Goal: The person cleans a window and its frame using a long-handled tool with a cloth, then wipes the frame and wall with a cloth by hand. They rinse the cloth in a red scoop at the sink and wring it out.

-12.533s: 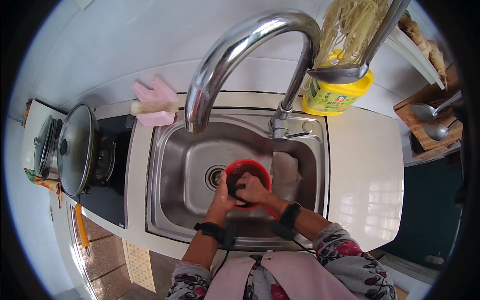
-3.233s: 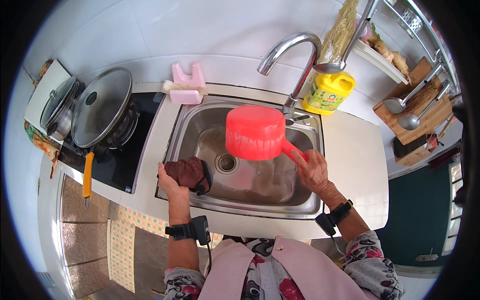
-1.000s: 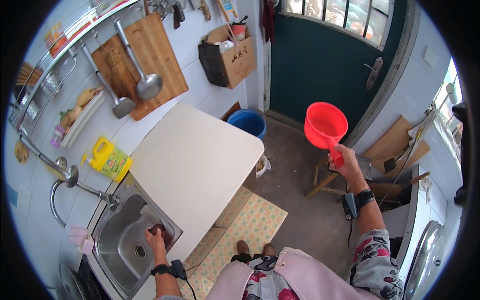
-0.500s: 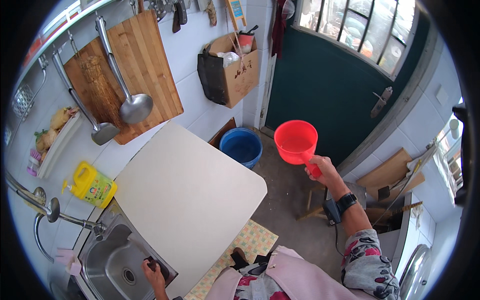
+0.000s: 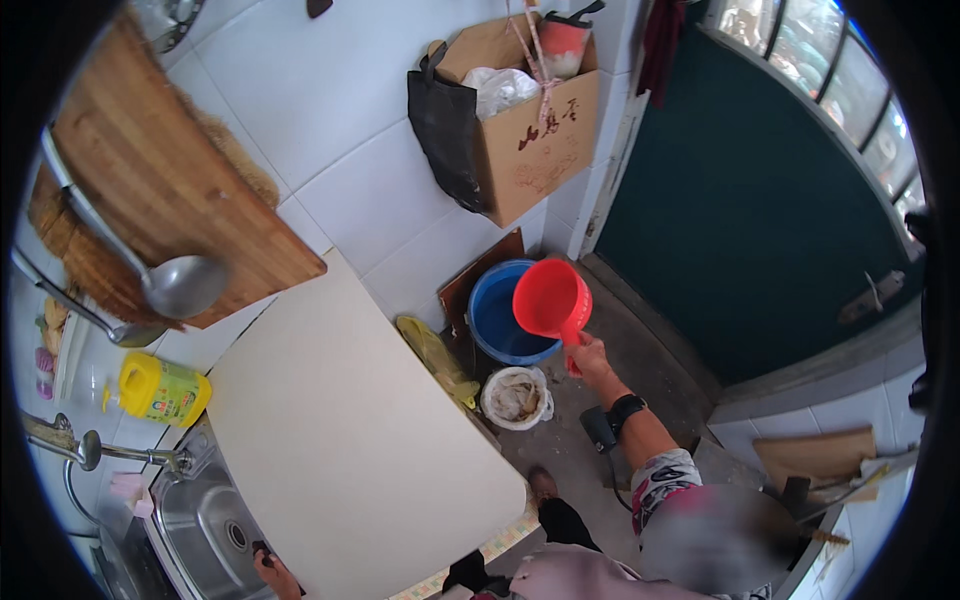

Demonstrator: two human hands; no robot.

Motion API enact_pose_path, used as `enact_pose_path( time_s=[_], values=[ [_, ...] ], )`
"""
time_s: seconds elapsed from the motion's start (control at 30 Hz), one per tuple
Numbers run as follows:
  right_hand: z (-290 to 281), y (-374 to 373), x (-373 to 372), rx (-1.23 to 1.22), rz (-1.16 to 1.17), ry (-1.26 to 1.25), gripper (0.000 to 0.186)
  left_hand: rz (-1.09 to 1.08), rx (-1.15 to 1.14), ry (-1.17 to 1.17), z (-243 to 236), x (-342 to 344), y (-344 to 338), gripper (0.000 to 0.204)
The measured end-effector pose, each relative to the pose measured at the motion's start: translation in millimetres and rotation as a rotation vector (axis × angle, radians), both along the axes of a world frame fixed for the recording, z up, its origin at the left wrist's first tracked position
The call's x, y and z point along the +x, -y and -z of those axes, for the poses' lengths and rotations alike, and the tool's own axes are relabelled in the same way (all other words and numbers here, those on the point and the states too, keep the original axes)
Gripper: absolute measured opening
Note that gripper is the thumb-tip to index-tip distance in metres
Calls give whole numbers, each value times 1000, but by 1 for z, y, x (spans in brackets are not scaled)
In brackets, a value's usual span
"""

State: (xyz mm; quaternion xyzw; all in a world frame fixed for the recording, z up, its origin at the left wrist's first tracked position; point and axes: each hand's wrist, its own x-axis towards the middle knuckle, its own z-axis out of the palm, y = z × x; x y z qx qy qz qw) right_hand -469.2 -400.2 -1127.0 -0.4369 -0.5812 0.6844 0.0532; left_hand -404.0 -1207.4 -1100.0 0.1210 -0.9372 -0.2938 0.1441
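Note:
My right hand [image 5: 592, 362] is closed round the handle of a red plastic water dipper [image 5: 548, 297]. The dipper's bowl overlaps the rim of a blue bucket [image 5: 492, 318] in the head view, its mouth turned up toward me. At the right edge of the steel sink [image 5: 190, 515], my left hand [image 5: 278, 575] is closed on a small dark object [image 5: 261, 550] whose kind I cannot make out. A black band with a small dark box circles my right wrist.
A white countertop [image 5: 370, 430] spans the middle. Beside the blue bucket stand a lined white bin [image 5: 517, 398] and a yellow-green bag [image 5: 440, 362]. A cardboard box [image 5: 540, 150] hangs on the wall near the green door [image 5: 745, 220]. A yellow detergent jug [image 5: 165, 390] sits by the sink.
The view has swung right and I have stepped nearer the bucket. My right hand has brought the dipper over to the bucket's right side. My left hand stays at the sink edge.

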Motion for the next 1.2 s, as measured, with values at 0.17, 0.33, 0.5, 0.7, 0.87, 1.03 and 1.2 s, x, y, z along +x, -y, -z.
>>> enact_pose_path(
  time_s=[0.17, 0.33, 0.5, 0.7, 0.87, 1.03, 1.2],
  values=[
    [76, -22, -44, 790, -419, 300, 53, 0, 123, -29, -7, 12, 1, 30],
    [116, -31, -73, 1024, -669, 508, 52, 0, 105, -8, -25, 19, -11, 33],
    [141, -20, -87, 1164, -761, 562, 54, 3, 124, 14, -38, 26, -26, 36],
    [202, 5, -98, 995, -721, 578, 49, -55, 153, 33, -44, 29, -31, 38],
    [223, 5, -106, 187, -213, 189, 25, -24, 141, 36, -43, 30, -24, 36],
    [170, -6, -77, -618, 205, -22, 19, -66, 160, 33, -34, 30, -15, 34],
    [111, -6, -48, -675, 161, -159, 37, -58, 195, -5, -30, 24, -12, 34]
  ],
)
